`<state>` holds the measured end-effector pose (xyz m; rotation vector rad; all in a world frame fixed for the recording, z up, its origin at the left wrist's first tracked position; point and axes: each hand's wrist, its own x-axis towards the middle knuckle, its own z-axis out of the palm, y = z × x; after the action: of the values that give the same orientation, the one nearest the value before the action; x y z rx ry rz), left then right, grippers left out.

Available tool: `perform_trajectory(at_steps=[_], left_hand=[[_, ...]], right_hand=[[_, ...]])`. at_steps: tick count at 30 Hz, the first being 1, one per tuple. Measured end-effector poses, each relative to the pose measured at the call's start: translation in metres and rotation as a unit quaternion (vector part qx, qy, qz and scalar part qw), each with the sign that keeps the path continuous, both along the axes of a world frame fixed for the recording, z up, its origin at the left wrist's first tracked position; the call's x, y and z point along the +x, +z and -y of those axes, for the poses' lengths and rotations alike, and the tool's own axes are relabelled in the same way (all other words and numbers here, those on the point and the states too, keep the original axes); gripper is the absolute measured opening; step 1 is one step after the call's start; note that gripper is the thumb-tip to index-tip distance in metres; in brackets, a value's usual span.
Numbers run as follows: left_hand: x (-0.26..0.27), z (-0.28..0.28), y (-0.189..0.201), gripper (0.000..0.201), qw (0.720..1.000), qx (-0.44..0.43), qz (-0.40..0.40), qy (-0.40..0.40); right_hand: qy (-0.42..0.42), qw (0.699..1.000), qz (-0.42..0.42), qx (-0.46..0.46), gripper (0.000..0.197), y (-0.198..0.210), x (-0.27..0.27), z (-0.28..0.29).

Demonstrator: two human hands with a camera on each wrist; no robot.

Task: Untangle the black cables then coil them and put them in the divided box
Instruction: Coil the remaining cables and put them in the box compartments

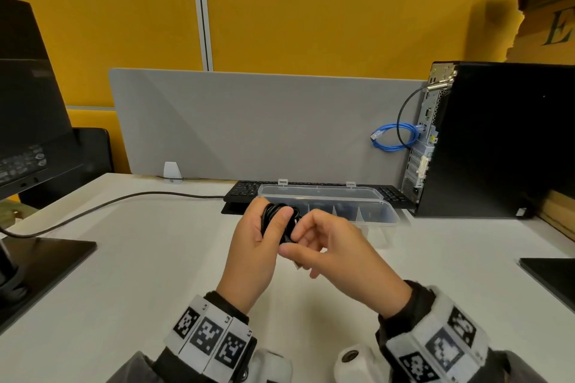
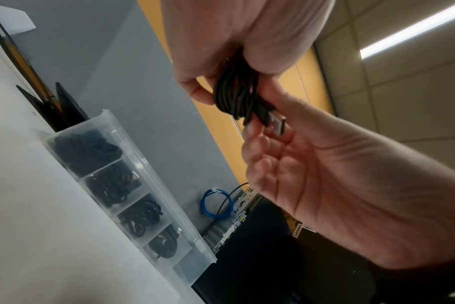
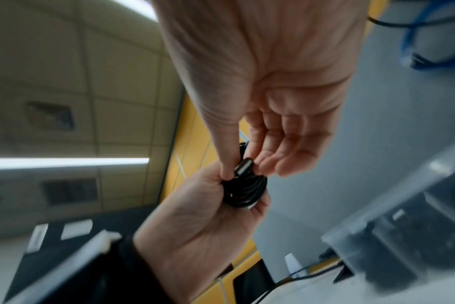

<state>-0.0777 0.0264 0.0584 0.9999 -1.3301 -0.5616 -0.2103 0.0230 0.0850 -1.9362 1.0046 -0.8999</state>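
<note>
A small coil of black cable (image 2: 234, 92) is gripped in my left hand (image 1: 273, 211), held above the white desk just in front of the divided box. Its USB plug (image 2: 273, 121) sticks out of the coil, and my right hand (image 1: 294, 242) pinches the plug end between thumb and fingers. In the right wrist view the plug (image 3: 243, 166) lies against the coil (image 3: 247, 191). The clear divided box (image 2: 187, 269) stands open, its lid tipped back. Several of its compartments hold coiled black cables (image 2: 109, 185); the end compartment nearest the PC tower looks empty.
A black keyboard (image 1: 245, 193) lies behind the box, against a grey divider panel (image 1: 249, 121). A black PC tower (image 1: 497, 140) with a blue network cable (image 1: 395, 137) stands at the right. At the left are a monitor base (image 1: 40, 258) and its cord (image 1: 109, 205).
</note>
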Motion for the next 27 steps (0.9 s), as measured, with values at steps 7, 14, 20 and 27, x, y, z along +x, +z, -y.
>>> perform_trajectory(at_steps=[7, 14, 20, 27], left_hand=[[-0.006, -0.002, -0.002, 0.017, 1.000, -0.006, 0.014, 0.005], [-0.005, 0.000, -0.004, 0.010, 0.998, -0.018, 0.056, -0.011], [0.003, -0.001, 0.000, 0.037, 0.998, 0.002, 0.048, -0.038], [0.021, -0.007, 0.013, 0.018, 0.968, 0.046, 0.241, -0.059]], right_hand=[[-0.024, 0.977, -0.146, -0.154, 0.016, 0.003, -0.003, -0.005], [0.019, 0.974, -0.201, -0.098, 0.017, 0.008, -0.009, -0.002], [0.005, 0.990, -0.132, -0.053, 0.018, 0.007, -0.008, 0.000], [-0.014, 0.970, -0.170, -0.173, 0.033, 0.002, -0.004, -0.002]])
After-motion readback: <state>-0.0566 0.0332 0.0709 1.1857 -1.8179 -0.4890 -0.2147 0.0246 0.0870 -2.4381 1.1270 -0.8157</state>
